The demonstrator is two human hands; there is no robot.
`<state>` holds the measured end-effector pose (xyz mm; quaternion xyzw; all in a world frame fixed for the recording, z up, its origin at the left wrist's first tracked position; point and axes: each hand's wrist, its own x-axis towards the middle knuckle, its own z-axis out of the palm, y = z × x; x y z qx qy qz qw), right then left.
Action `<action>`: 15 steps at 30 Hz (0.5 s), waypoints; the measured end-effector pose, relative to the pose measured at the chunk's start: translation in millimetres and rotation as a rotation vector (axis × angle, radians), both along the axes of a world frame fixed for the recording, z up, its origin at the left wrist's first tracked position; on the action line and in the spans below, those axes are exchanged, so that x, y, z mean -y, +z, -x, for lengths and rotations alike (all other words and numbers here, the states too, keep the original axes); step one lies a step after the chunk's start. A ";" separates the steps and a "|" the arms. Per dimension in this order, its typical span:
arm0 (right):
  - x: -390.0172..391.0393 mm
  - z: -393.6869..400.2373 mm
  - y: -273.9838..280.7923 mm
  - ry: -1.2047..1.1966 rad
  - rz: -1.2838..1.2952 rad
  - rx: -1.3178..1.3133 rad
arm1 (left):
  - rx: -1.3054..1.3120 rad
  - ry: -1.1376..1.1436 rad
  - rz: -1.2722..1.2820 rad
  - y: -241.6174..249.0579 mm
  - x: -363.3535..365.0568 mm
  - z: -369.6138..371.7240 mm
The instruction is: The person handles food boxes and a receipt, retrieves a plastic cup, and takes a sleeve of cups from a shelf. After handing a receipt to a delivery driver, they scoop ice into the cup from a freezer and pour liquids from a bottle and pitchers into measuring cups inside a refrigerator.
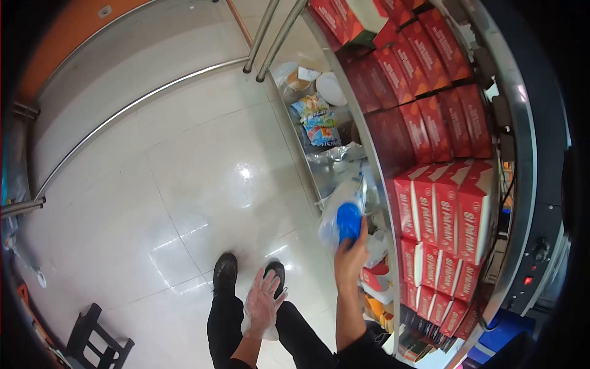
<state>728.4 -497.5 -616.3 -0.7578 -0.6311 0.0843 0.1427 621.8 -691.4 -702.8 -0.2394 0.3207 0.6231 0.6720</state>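
White capital letters reading "SI PAYMAN" run along the sides of the red cartons (445,212) stacked on the counter at the right of the scene. The same lettering repeats on the lower red boxes (433,280) nearer the viewer, where it is smaller and harder to make out. The farther red cartons (424,67) along the counter also carry white print, but it is too blurred to read. The colourful packets (316,117) on the lower shelf, far right, show printing that cannot be read either.
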 end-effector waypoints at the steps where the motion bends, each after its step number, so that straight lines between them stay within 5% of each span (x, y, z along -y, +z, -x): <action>1: 16.8 -1.0 27.3 0.080 -0.038 -0.047 | 0.099 0.011 -0.002 4.0 13.5 -7.5; 4: 61.7 -23.4 111.5 0.267 0.023 -0.176 | 0.323 0.135 -0.068 42.5 40.0 -30.8; 7: 72.1 -26.9 226.7 0.293 0.238 -0.430 | 0.459 0.198 0.129 122.6 31.1 -20.2; 8: 67.7 -31.1 265.1 0.455 0.445 -0.495 | 0.387 0.152 0.282 172.2 14.5 -7.1; 10: 75.0 -17.6 350.8 0.669 0.662 -0.573 | 0.184 0.375 -0.110 212.9 6.8 8.0; 13: 89.0 22.9 469.8 0.988 0.993 -0.614 | -0.127 0.430 -0.199 328.4 24.0 49.3; 14: 100.4 32.6 492.9 1.085 0.982 -0.619 | -0.187 0.510 -0.174 352.3 30.4 66.9; 15: 110.3 33.8 509.4 1.219 0.501 -0.635 | -0.259 0.595 -0.154 373.5 35.2 81.3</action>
